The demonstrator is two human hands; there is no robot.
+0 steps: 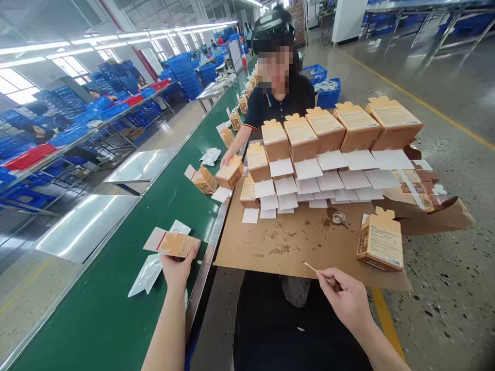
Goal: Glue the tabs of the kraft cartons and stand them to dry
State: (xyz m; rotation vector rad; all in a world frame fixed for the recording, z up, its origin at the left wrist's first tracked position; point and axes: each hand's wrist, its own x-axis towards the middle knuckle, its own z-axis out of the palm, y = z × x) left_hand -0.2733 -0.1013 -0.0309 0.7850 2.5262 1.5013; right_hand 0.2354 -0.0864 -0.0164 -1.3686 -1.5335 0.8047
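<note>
My left hand [177, 268] is wrapped round a small brown box [180, 244] with its white flap open, over the green conveyor belt [104, 309]. Clear plastic packets [146, 274] lie on the belt beside it. Between the fingers of my right hand [342, 293] is a thin swab [310, 267], its tip pointing left over the cardboard sheet [247, 247]. A single brown box [381, 240] stands on the sheet to the right of that hand. Near the middle, a small round clear dish [337, 218] sits among brown stains.
Stacked brown boxes [297, 136] with white flaps hanging out fill the sheet's far side. Across from me a person [279, 98] has a hand on another box [230, 173] at the belt's edge. More open boxes [204, 180] stand along the belt.
</note>
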